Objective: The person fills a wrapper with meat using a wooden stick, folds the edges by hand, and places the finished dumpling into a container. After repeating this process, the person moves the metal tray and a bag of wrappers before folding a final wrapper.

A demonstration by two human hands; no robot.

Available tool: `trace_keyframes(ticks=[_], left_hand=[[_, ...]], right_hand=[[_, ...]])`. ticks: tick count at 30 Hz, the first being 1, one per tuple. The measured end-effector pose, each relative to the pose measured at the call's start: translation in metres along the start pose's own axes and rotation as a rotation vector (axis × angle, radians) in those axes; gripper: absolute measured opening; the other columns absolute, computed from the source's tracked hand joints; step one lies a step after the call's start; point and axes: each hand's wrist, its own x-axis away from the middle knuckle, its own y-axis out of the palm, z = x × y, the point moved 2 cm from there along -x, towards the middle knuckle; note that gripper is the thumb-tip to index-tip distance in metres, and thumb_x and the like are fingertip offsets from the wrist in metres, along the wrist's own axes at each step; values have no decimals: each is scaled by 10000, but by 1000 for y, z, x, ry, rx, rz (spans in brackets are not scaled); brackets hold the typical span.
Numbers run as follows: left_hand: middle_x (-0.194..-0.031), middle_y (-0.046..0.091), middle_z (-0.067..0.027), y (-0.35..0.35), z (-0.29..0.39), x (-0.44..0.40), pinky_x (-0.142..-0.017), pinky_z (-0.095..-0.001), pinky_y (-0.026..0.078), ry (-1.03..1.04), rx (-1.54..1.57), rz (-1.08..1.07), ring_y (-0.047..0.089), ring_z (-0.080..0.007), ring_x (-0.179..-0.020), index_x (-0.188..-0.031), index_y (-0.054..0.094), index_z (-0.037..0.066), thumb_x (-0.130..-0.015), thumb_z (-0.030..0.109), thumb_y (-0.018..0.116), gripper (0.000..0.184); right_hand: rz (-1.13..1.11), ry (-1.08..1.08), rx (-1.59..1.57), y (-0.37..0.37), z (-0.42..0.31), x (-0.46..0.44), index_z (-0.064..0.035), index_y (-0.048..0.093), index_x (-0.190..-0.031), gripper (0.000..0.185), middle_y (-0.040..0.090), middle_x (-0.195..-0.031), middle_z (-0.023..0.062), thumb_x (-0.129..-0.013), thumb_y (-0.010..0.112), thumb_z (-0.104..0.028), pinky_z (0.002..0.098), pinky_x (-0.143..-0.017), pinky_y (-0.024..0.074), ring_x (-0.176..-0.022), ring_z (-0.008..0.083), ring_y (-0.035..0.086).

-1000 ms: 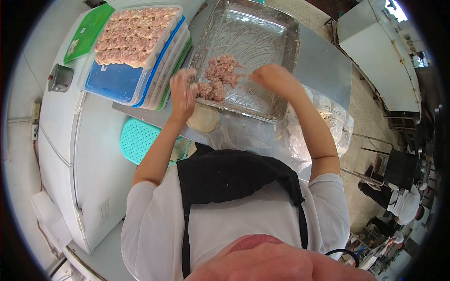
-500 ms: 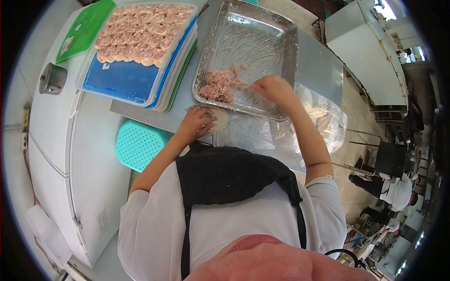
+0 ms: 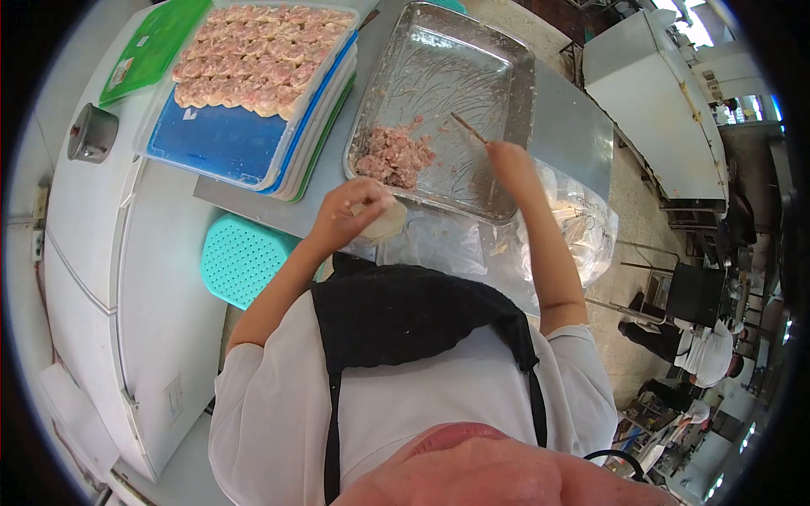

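My left hand is closed on the edge of a thin round wrapper, just outside the near left corner of a metal tray. More pale wrappers lie beside its fingers. My right hand grips a thin brown stick over the tray's right side, its tip pointing up and left. Ground meat is heaped in the near left part of the tray, clear of both hands.
On the left, a container of filled dumplings tops a stack with a blue base. Near it are a green lid and a metal pot. Plastic bags lie right; a teal stool stands below. A person is far right.
My left hand has risen from the wrapper stack with a wrapper between its fingers. My right hand has drawn back from the meat, the stick now showing clearly.
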Motion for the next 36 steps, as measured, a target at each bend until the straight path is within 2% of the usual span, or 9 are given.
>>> trace_keyframes(ticks=[3, 6, 8, 10, 24, 26, 30, 33, 36], left_hand=[[-983, 643, -63, 3, -35, -18, -818, -286, 483, -411, 550, 266, 600, -143, -947, -1021, 625, -22, -912, 123, 609, 182], [-1056, 633, -90, -7, -31, -63, -850, -291, 478, -377, 841, 437, 604, -163, -972, -1120, 567, -32, -933, 131, 585, 249], [-1097, 620, -120, -10, -24, -86, -882, -312, 470, -12, -145, 488, 603, -202, -1003, -1177, 534, -17, -948, 134, 561, 276], [-1100, 618, -129, -4, -31, -89, -896, -321, 464, -24, -172, 505, 601, -226, -1016, -1183, 530, -13, -956, 128, 542, 267], [-1290, 494, -147, -1, -48, -89, -1005, -318, 384, -7, -176, 608, 488, -220, -1185, -1288, 441, -13, -1016, 116, 410, 303], [-1269, 514, -143, 0, -54, -90, -1004, -319, 387, 13, -101, 602, 503, -230, -1172, -1270, 457, -10, -1012, 112, 413, 289], [-1206, 563, -137, -2, -43, -90, -966, -319, 413, -1, -127, 552, 542, -231, -1112, -1222, 504, -2, -1004, 100, 420, 254], [-1102, 603, -173, -4, -43, -90, -887, -345, 452, 1, -193, 495, 596, -301, -991, -1157, 545, 9, -977, 62, 446, 212], [-1055, 609, -180, -7, -38, -91, -863, -344, 454, -134, -205, 427, 596, -312, -953, -1119, 559, 6, -981, 85, 455, 190]], right_hand=[[-53, -262, -63, 44, -17, 1, -10, 654, -923, 274, 658, -914, 224, -927, 477, -220, 499, -774, 506, -865, 396, 645], [-164, -223, 4, -1, -42, 1, -5, 648, -915, 279, 657, -905, 228, -931, 470, -220, 494, -787, 503, -896, 390, 641], [-233, -147, -35, -3, -24, -16, -9, 650, -935, 284, 657, -902, 227, -935, 471, -229, 488, -793, 500, -900, 393, 638], [13, -64, -6, 23, 1, -35, -12, 660, -934, 294, 659, -914, 220, -936, 486, -249, 480, -794, 498, -890, 397, 635], [86, -209, -146, 34, -51, -85, -60, 676, -1032, 258, 661, -938, 209, -922, 537, -248, 466, -785, 502, -863, 398, 637], [-175, -392, 69, 16, -57, -66, -57, 667, -1024, 255, 656, -950, 215, -927, 523, -244, 475, -772, 504, -865, 404, 635], [-111, -402, -82, 9, -26, -78, -38, 647, -1005, 252, 653, -944, 234, -935, 507, -236, 497, -754, 503, -863, 415, 634], [57, -79, -8, 39, 13, -124, -22, 625, -1006, 282, 653, -968, 232, -957, 451, -237, 506, -803, 496, -930, 424, 623], [1, -212, -23, 44, -22, -77, -30, 622, -1004, 265, 653, -981, 227, -961, 431, -209, 497, -812, 498, -939, 420, 624]])
